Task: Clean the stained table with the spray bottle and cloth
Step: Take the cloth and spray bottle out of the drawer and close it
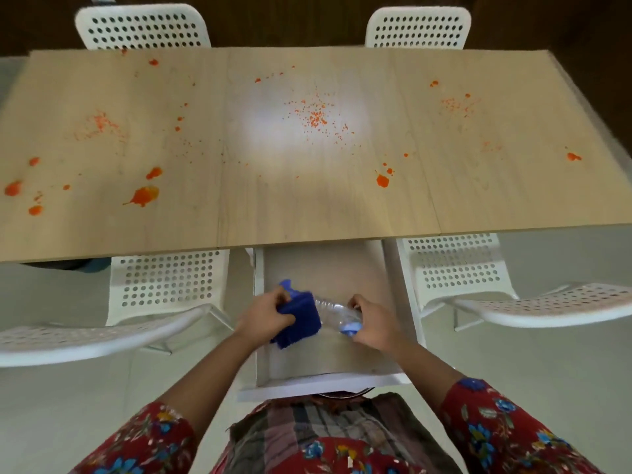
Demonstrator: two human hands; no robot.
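A light wooden table [273,206] stretches across the view, spattered with orange stains: big blobs at the left [143,195], fine specks in the middle [316,118] and drops at the right [383,181]. Below its near edge an open drawer [325,357] holds a clear spray bottle [337,313] lying on its side, blue nozzle to the left. My left hand [265,316] grips a dark blue cloth [301,319] over the bottle's nozzle end. My right hand [374,323] holds the bottle's base end.
Two white perforated chairs stand at the far side [143,27] [419,27]. Two more flank the drawer, at the left [164,285] and at the right [458,265]. The floor is pale grey.
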